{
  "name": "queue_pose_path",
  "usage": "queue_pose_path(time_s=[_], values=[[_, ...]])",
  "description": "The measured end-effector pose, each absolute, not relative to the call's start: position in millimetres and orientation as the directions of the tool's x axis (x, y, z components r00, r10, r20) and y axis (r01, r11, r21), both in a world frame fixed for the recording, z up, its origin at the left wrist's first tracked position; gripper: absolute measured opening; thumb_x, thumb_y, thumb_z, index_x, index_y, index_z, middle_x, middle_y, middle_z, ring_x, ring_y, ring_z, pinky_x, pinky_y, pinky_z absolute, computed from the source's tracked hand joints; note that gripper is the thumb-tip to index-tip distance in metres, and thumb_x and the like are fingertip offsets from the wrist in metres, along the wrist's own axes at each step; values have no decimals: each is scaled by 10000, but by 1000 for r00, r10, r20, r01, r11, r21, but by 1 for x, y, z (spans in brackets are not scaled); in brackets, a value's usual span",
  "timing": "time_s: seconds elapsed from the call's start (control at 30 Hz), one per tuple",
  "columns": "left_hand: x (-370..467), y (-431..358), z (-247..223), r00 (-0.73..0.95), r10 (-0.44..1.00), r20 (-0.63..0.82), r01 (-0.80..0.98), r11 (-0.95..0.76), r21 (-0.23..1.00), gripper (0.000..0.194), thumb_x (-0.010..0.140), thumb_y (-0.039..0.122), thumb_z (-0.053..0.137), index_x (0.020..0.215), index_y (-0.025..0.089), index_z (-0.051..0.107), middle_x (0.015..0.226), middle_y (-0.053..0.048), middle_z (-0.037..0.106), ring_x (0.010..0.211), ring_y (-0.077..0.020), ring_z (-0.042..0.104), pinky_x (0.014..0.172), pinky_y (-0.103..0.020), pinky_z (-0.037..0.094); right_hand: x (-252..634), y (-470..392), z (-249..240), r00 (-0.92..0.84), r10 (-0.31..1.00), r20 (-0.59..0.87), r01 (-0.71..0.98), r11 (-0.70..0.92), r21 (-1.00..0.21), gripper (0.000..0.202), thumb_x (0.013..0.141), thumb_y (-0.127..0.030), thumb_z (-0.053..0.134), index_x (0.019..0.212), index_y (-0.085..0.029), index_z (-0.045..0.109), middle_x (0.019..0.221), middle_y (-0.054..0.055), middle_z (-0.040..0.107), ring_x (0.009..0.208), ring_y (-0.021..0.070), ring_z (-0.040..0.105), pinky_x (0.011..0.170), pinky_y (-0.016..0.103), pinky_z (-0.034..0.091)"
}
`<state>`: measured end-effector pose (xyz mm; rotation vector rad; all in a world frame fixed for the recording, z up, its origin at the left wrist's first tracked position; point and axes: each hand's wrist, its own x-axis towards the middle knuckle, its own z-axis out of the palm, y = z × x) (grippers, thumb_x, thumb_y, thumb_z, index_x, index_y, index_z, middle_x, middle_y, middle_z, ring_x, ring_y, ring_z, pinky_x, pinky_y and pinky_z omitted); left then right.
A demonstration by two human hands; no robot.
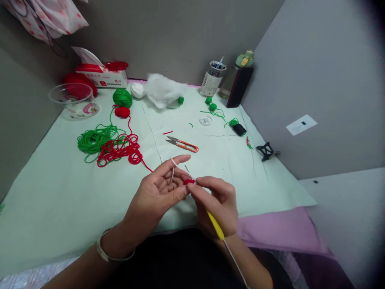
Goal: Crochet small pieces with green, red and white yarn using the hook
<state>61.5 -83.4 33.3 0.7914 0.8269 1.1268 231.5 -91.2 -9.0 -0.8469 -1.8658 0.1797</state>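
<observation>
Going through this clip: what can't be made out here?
- Red piece: head view, mostly covered by the left hand and right hand; its full shape is unclear.
- Yellow-handled hook: head view, middle hidden by the right hand; lower end meets the bottom edge.
- Spotted cloth: head view, cut off by the top edge.
- Wall card: head view, markings too small to read.

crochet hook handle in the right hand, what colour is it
Yellow; the crochet hook handle shows best in the head view.
</observation>
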Motion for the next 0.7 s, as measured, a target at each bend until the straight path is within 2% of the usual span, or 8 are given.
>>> queue_pose_path(time_s=[0.1,0.3,0.4,0.53,0.6,0.7], values=[[59,-82,32,288,938,-190,-502,317,805,510,853,190,833,1334,302,706,904,19,668,812,-95,614,740,-190,520,234,-91,-7,-220,561,798,484,773,-410,630,924,-18,636,1471,-331,615,1127,78,659,993,235,685,812,368,656],[58,-79,37,359,891,-279,-570,446,691,620,782,162,878,1364,219,672,869,18,668,723,-82,612,676,-190,503,233,-82,4,-214,551,807,337,817,-469,521,956,-73,637,1410,-324,675,1140,77,753,978,256,726,788,402,659],[59,-77,39,366,881,-300,-566,467,679,663,769,137,875,1387,202,644,846,21,673,680,-72,598,644,-184,484,235,-76,9,-199,586,785,222,807,-546,444,990,-126,622,1371,-343,695,1136,68,779,973,242,741,768,398,658],[56,-76,38,367,874,-320,-549,481,684,695,768,166,883,1412,214,628,841,23,677,653,-68,596,635,-188,474,242,-75,13,-221,692,687,75,715,-695,321,1008,-175,625,1281,-297,740,1166,72,784,993,220,743,805,385,642],[54,-76,37,358,878,-318,-537,473,699,656,781,162,874,1394,226,648,816,34,669,639,-61,597,621,-180,455,245,-76,13,-199,735,648,34,666,-745,287,1017,-165,603,1235,-271,757,1121,71,789,966,208,740,810,381,627],[54,-77,36,332,899,-284,-520,426,740,534,799,157,861,1308,224,715,789,39,661,640,-56,595,637,-180,454,246,-77,12,-105,818,565,-79,559,-825,235,1030,-184,586,1145,-257,777,978,45,778,819,177,718,739,354,601]])
